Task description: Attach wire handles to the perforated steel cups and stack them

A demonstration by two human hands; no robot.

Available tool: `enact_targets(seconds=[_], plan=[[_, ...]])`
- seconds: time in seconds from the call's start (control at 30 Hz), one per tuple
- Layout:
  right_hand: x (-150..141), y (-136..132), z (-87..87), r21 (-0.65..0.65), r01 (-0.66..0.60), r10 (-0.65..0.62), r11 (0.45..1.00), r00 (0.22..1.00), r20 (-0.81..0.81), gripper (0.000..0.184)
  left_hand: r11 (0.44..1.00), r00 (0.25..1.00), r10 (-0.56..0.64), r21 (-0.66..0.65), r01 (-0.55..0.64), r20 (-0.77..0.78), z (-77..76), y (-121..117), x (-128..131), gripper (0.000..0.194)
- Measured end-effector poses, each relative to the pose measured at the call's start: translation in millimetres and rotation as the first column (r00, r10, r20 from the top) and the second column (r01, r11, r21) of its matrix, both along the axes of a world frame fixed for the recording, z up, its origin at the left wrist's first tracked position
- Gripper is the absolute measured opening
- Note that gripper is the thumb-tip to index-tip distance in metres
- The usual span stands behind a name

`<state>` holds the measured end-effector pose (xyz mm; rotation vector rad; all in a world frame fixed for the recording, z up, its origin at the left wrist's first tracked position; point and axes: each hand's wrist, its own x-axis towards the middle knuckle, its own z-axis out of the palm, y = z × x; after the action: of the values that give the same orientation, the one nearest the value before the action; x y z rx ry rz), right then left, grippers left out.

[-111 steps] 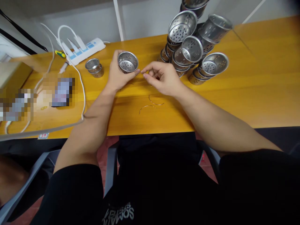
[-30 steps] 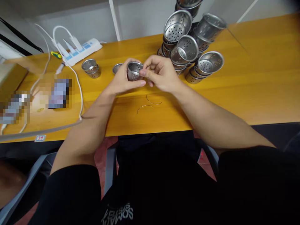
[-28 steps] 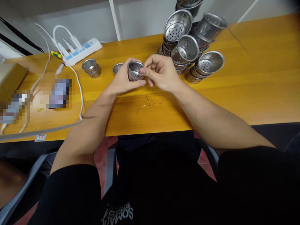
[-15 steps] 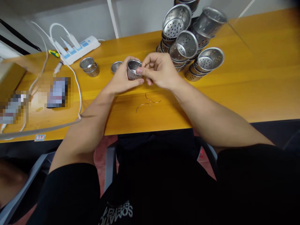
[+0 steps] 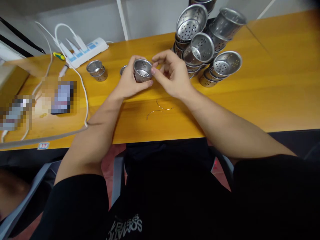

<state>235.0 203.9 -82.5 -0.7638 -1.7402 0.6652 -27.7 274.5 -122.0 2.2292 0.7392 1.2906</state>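
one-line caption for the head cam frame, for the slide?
Left hand grips a perforated steel cup, right hand at its rim, two wire handles nearby.

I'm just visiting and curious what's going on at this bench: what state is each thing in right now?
Left hand: closed around a perforated steel cup, held off the table.
Right hand: fingertips at the cup's rim.
Two wire bails: lying loose on the table.
Pile of steel cups: stacked, some tilted.
Small cup stack: upright.
Power strip: plugs inserted.

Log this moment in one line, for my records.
left hand: holds strainer cup | right hand: fingers at cup rim | table: two wire pieces
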Motion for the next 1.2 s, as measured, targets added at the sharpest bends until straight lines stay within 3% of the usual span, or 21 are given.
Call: enact_targets(seconds=[0.2,0.43,0.63,0.77,0.87,0.97,1.07,1.2], plan=[[6,-3,-2.1,0.12,0.062,-0.089,0.991,0.969,0.231,0.032,0.996,0.996,0.062,0.06,-0.066,0.07,0.6,3,4,0.121],[6,-4,-7.9,0.128,-0.036,-0.008,0.991,0.947,0.321,0.034,0.998,0.999,0.004,0.069,-0.007,0.035,2.3,-1,8,0.115],[7,-6,-3.5,0.129,-0.056,0.011,0.99,0.947,0.322,0.05,1.0,0.999,0.027,0.007,-0.027,0.032,7.0,-9,9,0.115],[6,-15,7.0,0.114,-0.023,-0.014,0.993,0.952,0.307,0.074,0.999,0.999,0.017,0.045,-0.019,0.04,7.9,-11,9,0.121],[3,-21,14.4,0.121,0.002,-0.036,0.993,0.959,0.282,0.092,0.998,0.999,0.005,0.061,-0.002,-0.048,13.1,-12,7,0.129],[3,-30,27.6,0.128,-0.014,-0.027,0.992,0.951,0.309,0.093,0.998,0.992,-0.005,0.061,0.012,-0.126,20.5,-15,7,0.134],[14,-52,53.3,0.165,-0.059,0.0,0.985,0.943,0.333,0.09,0.992,0.992,-0.077,0.091,0.086,-0.102,22.9,-18,9,0.135],[62,-83,88.9,0.397,-0.115,-0.018,0.91,0.949,0.316,0.082,0.985,0.997,-0.073,0.157,0.076,-0.026,16.7,-19,7,0.138]])
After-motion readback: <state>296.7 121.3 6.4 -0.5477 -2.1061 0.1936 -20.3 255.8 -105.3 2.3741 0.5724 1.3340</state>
